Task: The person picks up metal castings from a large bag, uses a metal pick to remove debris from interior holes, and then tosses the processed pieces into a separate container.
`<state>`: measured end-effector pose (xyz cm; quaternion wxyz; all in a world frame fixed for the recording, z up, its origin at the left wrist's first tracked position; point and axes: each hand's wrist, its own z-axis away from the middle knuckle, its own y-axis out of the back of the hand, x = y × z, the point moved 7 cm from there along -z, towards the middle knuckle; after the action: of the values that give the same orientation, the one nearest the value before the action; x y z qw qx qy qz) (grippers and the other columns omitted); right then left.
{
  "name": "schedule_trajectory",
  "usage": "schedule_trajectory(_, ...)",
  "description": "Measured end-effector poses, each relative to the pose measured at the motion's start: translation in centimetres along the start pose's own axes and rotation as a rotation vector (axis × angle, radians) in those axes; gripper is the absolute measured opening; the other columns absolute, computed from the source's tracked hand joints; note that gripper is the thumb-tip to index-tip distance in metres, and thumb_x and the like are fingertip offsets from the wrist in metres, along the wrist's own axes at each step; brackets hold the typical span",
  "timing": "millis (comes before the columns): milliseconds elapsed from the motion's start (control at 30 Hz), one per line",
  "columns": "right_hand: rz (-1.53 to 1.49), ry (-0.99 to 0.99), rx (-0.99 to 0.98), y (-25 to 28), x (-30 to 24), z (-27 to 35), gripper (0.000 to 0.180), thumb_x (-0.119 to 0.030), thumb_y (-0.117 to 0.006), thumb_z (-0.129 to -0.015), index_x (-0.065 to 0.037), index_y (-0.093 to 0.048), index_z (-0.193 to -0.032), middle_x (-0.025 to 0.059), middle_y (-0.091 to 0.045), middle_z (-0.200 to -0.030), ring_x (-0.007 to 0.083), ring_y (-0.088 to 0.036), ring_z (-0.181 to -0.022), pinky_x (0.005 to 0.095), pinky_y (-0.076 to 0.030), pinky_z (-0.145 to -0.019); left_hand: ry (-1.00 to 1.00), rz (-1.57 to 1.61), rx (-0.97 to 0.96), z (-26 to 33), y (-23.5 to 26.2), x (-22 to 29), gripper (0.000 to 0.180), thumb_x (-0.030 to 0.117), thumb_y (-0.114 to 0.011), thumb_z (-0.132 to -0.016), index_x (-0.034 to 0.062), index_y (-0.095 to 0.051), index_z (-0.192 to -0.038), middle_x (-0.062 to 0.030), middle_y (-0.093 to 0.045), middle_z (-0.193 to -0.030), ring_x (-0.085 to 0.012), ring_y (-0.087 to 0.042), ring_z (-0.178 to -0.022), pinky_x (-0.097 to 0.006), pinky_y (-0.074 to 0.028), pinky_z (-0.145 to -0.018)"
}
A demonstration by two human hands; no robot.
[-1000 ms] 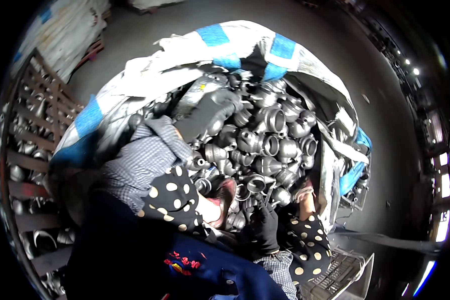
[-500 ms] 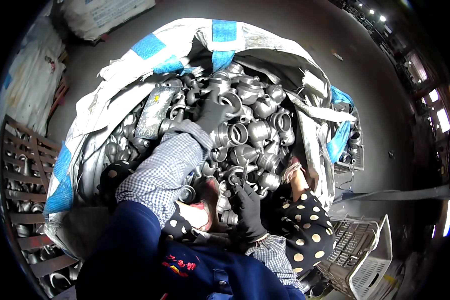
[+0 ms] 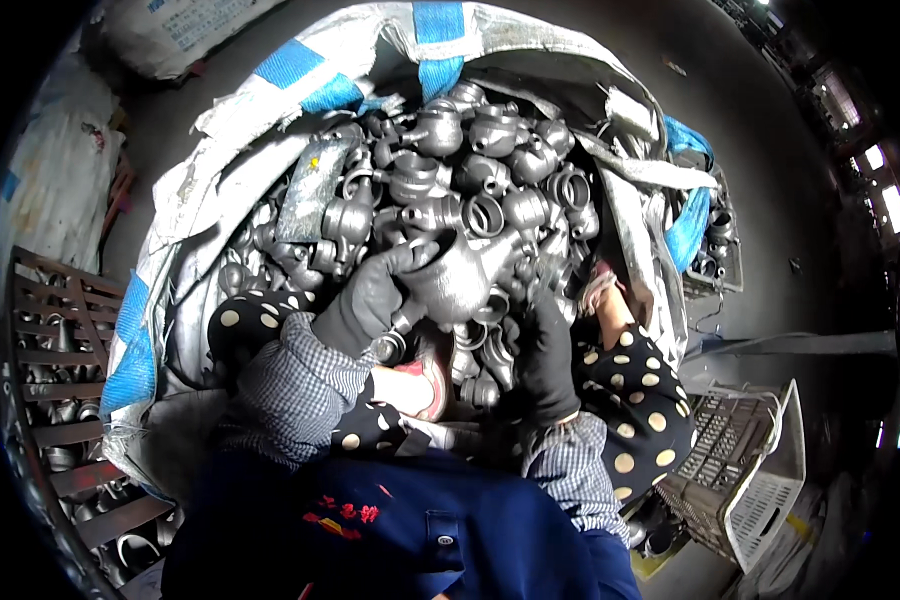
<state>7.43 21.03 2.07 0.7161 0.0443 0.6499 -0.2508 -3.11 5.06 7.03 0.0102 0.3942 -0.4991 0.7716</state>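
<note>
My left hand, in a dark grey glove, grips the rim of a bulbous grey metal casting with an open round mouth and a narrowing neck. This casting is held up over the pile, its neck pointing right. My right hand, also gloved, is just right of the casting, fingers curled; what they hold is hidden by the dark glove and shadow. Beneath and beyond both hands lie many similar metal castings, heaped in a large white woven sack with blue bands.
A scuffed flat plate lies on the heap's left side. My legs are inside the sack's near part. A slatted metal crate with castings stands left, a plastic basket lower right. Other white sacks stand at the far left.
My left hand has come back from the heap toward me, now gripping a casting. My right hand has moved right and up beside it; the thin tool seen in it earlier is no longer distinguishable.
</note>
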Motion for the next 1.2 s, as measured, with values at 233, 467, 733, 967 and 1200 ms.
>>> schedule_trajectory(233,-0.261,-0.203,0.06,-1.7,-1.4,1.2,0.026,-0.024,-0.051,-0.098,-0.004,-0.061,-0.111,-0.0066,-0.047,-0.057,0.0032,-0.038,-0.044,0.0188,-0.029,-0.041,0.138,0.309,-0.009,0.7,3.1,-4.8,0.043,0.031,-0.062,-0.091,0.0053,-0.054,-0.124,-0.0134,-0.061,-0.122,-0.0186,-0.064,-0.088,-0.034,-0.058,-0.063)
schedule_trajectory(467,-0.278,-0.225,0.12,0.4,1.5,1.1,0.021,-0.021,-0.053,-0.098,-0.003,-0.062,-0.105,-0.0088,-0.048,-0.067,-0.0004,-0.04,-0.056,0.0157,-0.028,-0.047,-0.059,0.025,-0.073,0.6,7.5,-3.8,0.051,0.023,-0.053,-0.096,0.0024,-0.04,-0.14,-0.0195,-0.051,-0.135,-0.027,-0.057,-0.118,-0.047,-0.052,-0.095)
schedule_trajectory(733,-0.348,-0.271,0.008,-1.2,2.0,1.4,0.022,-0.024,-0.049,-0.099,-0.004,-0.058,-0.101,-0.0071,-0.049,-0.07,0.0003,-0.042,-0.058,0.015,-0.03,-0.048,-0.172,-0.292,-0.012,1.3,5.2,-1.6,0.061,0.02,-0.06,-0.085,0.0033,-0.041,-0.141,-0.0131,-0.053,-0.133,-0.02,-0.053,-0.12,-0.032,-0.043,-0.098)
schedule_trajectory(967,-0.348,-0.378,0.14,-0.7,3.1,2.1,0.016,-0.017,-0.046,-0.098,-0.007,-0.058,-0.102,-0.0068,-0.049,-0.073,0.0031,-0.047,-0.062,0.0161,-0.037,-0.054,-0.25,-0.346,-0.009,0.9,4.5,-1.3,0.063,0.018,-0.065,-0.082,0.0006,-0.043,-0.138,-0.011,-0.049,-0.138,-0.0221,-0.05,-0.125,-0.033,-0.038,-0.105)
schedule_trajectory(1200,-0.309,-0.206,-0.054,-1.1,2.1,1.5,0.016,-0.009,-0.046,-0.095,-0.008,-0.058,-0.105,-0.006,-0.052,-0.081,0.003,-0.049,-0.069,0.0154,-0.038,-0.057,-0.275,-0.285,-0.104,1.0,4.4,-1.3,0.062,0.012,-0.061,-0.082,0.0001,-0.042,-0.139,-0.0119,-0.046,-0.142,-0.0211,-0.048,-0.127,-0.032,-0.038,-0.105)
